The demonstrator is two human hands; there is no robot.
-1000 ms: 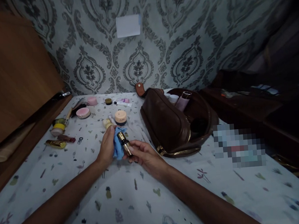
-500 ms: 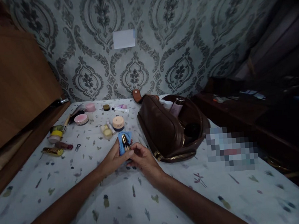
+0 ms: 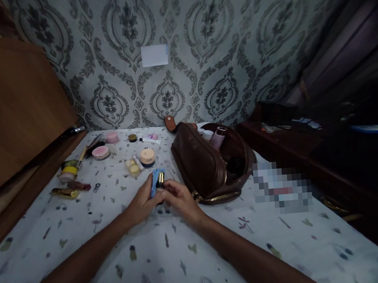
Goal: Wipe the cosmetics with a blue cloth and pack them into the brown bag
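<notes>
A small dark bottle with a shiny gold cap (image 3: 161, 177) is held between my two hands, cap end up and leaning slightly right. My left hand (image 3: 144, 204) is closed around a folded blue cloth (image 3: 154, 184), which lies against the bottle's left side. On the other side, my right hand (image 3: 181, 199) has its fingers and thumb pinched on the bottle's lower part, and they hide most of it. Just beyond the hands stands a cream-lidded jar (image 3: 147, 157), with a small yellowish pot (image 3: 134, 170) to its left.
An unzipped brown leather bag (image 3: 199, 162) stands right of my hands, holding a pink bottle (image 3: 219, 138). Pink jars (image 3: 101, 152), a gold tube (image 3: 65, 193) and a yellow-banded jar (image 3: 68, 172) lie at left. A blurred-out packet (image 3: 281, 188) lies at right on the patterned cloth.
The bottle has tipped from leaning left to leaning slightly right between my hands. The blue cloth now sits folded along its left side. The view has shifted slightly.
</notes>
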